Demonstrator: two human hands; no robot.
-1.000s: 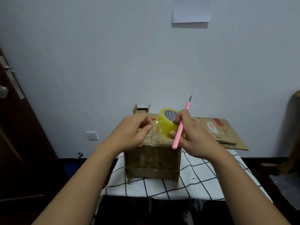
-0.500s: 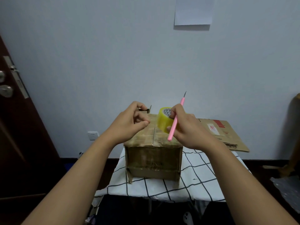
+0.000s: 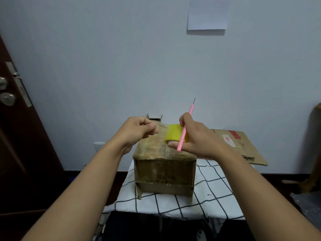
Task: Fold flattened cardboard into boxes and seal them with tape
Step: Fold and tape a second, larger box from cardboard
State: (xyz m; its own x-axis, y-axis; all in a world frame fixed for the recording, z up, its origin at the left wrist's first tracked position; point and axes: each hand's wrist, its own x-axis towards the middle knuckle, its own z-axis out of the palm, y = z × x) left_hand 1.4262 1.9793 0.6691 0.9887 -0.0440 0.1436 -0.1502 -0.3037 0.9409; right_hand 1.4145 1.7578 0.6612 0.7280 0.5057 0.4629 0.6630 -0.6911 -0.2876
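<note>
A closed brown cardboard box point(image 3: 165, 173) stands at the middle of the worktop point(image 3: 217, 202), which is draped in a white cloth with a black grid. Above the box's top face, the right hand point(image 3: 199, 136) keeps a tight grip on a yellow roll of clear tape point(image 3: 175, 135) and a slim pink craft knife point(image 3: 185, 126), blade tip aimed toward 12 o'clock. The left hand point(image 3: 139, 131), at 9 o'clock from the roll, pinches the pulled-out tape end point(image 3: 162, 128) in a narrow grip. A flattened brown cardboard sheet point(image 3: 243, 145) lies at 3 o'clock from the box, and a small open carton point(image 3: 154, 117) shows behind it at 12 o'clock
</note>
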